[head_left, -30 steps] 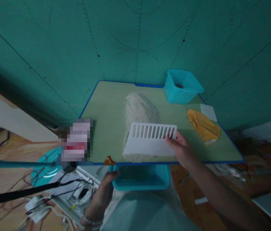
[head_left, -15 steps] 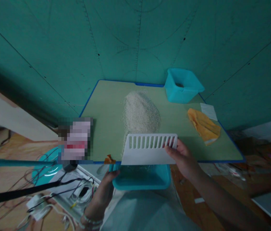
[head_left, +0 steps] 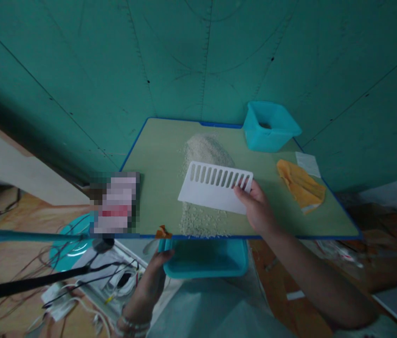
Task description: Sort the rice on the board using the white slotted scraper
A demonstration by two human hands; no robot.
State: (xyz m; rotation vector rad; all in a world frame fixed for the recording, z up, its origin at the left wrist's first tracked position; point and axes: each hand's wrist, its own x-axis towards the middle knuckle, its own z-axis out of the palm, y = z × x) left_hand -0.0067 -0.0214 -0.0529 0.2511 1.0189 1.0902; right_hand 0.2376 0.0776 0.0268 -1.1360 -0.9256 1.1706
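In my right hand (head_left: pixel 260 204) is a flat white plastic scraper (head_left: pixel 212 193) with a row of slots along its far side. It is held over a heap of pale, rice-like grains (head_left: pixel 207 146) on the table and hides part of it. A looser band of grains (head_left: pixel 198 223) lies between the scraper and the table's front edge. My left hand (head_left: pixel 156 270) grips the left rim of a turquoise basin (head_left: pixel 205 272) held just below that edge. Most of my left fingers are hidden by the basin.
A turquoise bin (head_left: pixel 271 129) stands at the table's back right. Near the right edge lie a yellow cloth (head_left: pixel 302 185) and a white paper (head_left: pixel 308 163). A brown scrap (head_left: pixel 164 232) sits on the front edge. Cables and a white power strip (head_left: pixel 57 300) clutter the floor at left.
The scraper in my right hand has moved away from the front edge, back over the heap, uncovering grains near the edge. My left hand and the basin stay nearly in place.
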